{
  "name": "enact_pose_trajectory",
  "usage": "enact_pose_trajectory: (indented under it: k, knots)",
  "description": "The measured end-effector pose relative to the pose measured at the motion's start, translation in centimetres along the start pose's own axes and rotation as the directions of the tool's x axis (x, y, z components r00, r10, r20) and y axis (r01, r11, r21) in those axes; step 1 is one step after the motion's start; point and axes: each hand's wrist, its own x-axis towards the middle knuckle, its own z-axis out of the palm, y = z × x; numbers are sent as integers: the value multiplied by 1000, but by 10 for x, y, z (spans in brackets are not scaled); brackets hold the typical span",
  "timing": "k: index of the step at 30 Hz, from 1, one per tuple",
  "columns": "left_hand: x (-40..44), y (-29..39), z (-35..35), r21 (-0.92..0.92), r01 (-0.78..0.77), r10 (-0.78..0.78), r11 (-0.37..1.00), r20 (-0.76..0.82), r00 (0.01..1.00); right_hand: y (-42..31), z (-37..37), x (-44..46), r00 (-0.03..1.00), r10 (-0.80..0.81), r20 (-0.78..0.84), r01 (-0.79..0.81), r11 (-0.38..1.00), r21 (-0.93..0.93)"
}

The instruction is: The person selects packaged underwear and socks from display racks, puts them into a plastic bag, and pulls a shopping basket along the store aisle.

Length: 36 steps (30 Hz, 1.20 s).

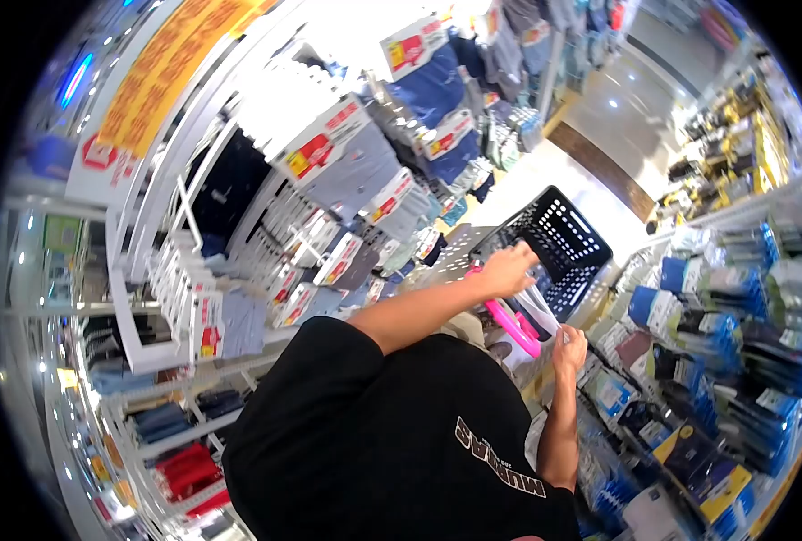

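Observation:
A thin white sheet-like item (542,311) stretches between my two hands; whether it is paper or plastic I cannot tell. My left hand (509,269) has its fingers bent at the upper end of it, above the cart's handle. Pinched at the lower end is my right hand (569,349), held near the chest. Beneath them runs the bright pink handle (513,326) of a shopping cart. The cart's dark perforated basket (590,236) lies just beyond my hands.
White racks of hanging packaged clothes (356,167) with red-and-white price signs (315,149) line the left. Packaged goods on hooks (716,334) crowd the right side. Folded red clothing (187,473) sits on a shelf at lower left. A shiny aisle floor (613,122) extends ahead.

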Motion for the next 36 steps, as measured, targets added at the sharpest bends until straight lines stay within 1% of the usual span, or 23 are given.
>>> enact_pose_trajectory:
  k: [1,2,3,4,5,7,8,9,10,11,13,15,16,19,21,22,25,26,29,30,33,34,36]
  knots:
    - [-7,8,5,-53,-68,67,996,-15,998,7,4,3,1000,-19,7,19,1000,-18]
    - [-17,14,11,-75,-106,108,992,19,994,15,9,3,999,-30,15,31,999,-39]
    - [-46,-1,-8,-32,-122,123,992,37,992,-14,42,4,990,-125,70,121,991,59]
    - [-45,20,2,-83,-191,196,978,58,979,0,31,20,980,-170,102,164,984,62]
    - [-59,35,11,-40,-181,184,983,110,977,15,27,16,971,-182,154,172,982,75]
    - [-103,25,-4,109,-193,158,975,269,950,6,84,1,954,-228,192,140,912,385]
    - [-118,13,-2,128,-287,267,949,150,952,-10,88,-4,938,-222,265,117,925,362]
    - [-124,5,7,133,-380,382,915,10,924,-22,70,-6,932,-223,287,103,919,380]
    - [-124,4,9,166,-388,390,906,21,920,-22,70,-7,933,-189,306,57,917,394]
    - [-124,5,9,203,-393,396,897,29,918,-18,72,-7,932,-162,325,16,912,410]
    - [-119,13,23,204,-360,359,910,44,932,6,73,-5,902,-159,401,-42,893,449]
    - [-124,13,20,223,-330,326,917,55,944,8,74,-17,874,-107,475,-82,929,360]
    - [-129,14,16,222,-323,319,920,53,946,9,78,-24,859,-84,506,-117,928,353]
    - [-145,4,12,213,-301,291,929,77,953,15,93,-44,852,-84,517,-136,918,373]
    - [-154,-2,7,223,-285,269,932,99,958,16,108,-47,817,-18,576,-202,927,315]
    - [-158,-9,4,221,-240,210,945,147,966,15,114,-49,825,-27,565,-187,929,318]
    - [-178,-16,-8,231,-215,172,949,193,966,18,126,-54,818,-56,572,-161,933,322]
    - [-184,-22,-13,247,-203,135,948,268,954,18,130,-55,813,-66,579,-155,933,324]
    - [-195,-28,-36,87,-225,186,971,325,927,14,142,-54,914,-166,370,67,961,267]
    - [-196,-27,-48,15,-186,169,982,353,920,15,152,-49,904,-180,387,84,964,253]
    - [-200,-33,-52,23,-165,163,986,89,983,-5,168,-35,905,-114,409,54,987,155]
    - [-205,-42,-39,78,-119,123,990,-48,991,-4,178,-31,872,-78,483,18,992,129]
    - [-209,-64,-24,170,-41,73,985,-187,980,-13,211,-17,842,-50,537,5,996,84]
